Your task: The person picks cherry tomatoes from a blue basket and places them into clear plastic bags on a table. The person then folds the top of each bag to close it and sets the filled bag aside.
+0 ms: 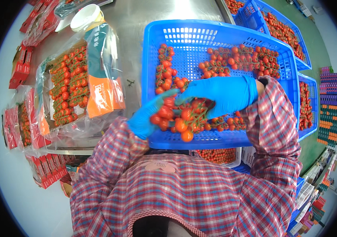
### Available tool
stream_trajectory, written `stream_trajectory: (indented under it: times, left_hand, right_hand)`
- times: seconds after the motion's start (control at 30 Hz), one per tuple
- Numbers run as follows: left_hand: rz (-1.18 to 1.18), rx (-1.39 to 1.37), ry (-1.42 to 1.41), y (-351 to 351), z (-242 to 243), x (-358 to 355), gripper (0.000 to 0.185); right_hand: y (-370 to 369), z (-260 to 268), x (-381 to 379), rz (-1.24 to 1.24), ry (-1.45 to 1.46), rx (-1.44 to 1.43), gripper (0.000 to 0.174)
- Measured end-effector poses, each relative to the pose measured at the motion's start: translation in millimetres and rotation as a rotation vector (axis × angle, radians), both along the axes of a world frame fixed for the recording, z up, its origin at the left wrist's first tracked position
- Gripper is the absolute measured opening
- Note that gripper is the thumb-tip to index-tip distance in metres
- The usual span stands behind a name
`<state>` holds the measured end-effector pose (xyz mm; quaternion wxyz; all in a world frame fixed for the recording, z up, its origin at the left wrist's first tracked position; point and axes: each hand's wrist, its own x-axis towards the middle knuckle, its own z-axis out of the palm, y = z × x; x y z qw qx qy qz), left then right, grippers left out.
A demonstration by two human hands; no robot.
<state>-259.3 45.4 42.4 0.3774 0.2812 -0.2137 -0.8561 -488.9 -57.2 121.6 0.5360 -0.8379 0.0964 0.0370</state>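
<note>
My left hand (150, 114), in a blue glove, holds red cherry tomatoes on the vine (165, 112) at its fingers. My right hand (220, 94), gloved the same way, grips a bunch of cherry tomatoes (193, 117) beside them, its fingers partly hidden. Both hands are over the near side of a blue plastic crate (222, 142), where more vine tomatoes (241, 59) lie along the far right and the left wall. To the left, an open carton lined with clear plastic holds rows of vine tomatoes (67, 86); its green and orange printed flap (104, 94) is folded towards the crate.
A steel table (130, 38) carries the crate and carton. A stem scrap (130, 83) lies between them. A white tub (86, 17) stands at the back left. Red cartons (23, 63) line the left edge; further blue crates of tomatoes (306, 103) stand to the right.
</note>
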Motion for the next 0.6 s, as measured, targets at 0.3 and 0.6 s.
stream_trajectory:
  times: [0.3, 0.6]
  left_hand:
    - [0.094, -0.104, 0.230, 14.5, 17.4, 15.5, 0.077]
    - [0.296, -0.735, -0.431, 40.5, 49.1, 40.1, 0.075]
  right_hand:
    - [79.5, 47.6, 35.0, -0.997, -0.127, -0.308, 0.064]
    - [109.4, -27.5, 131.6, -1.170, -0.807, 0.711, 0.057]
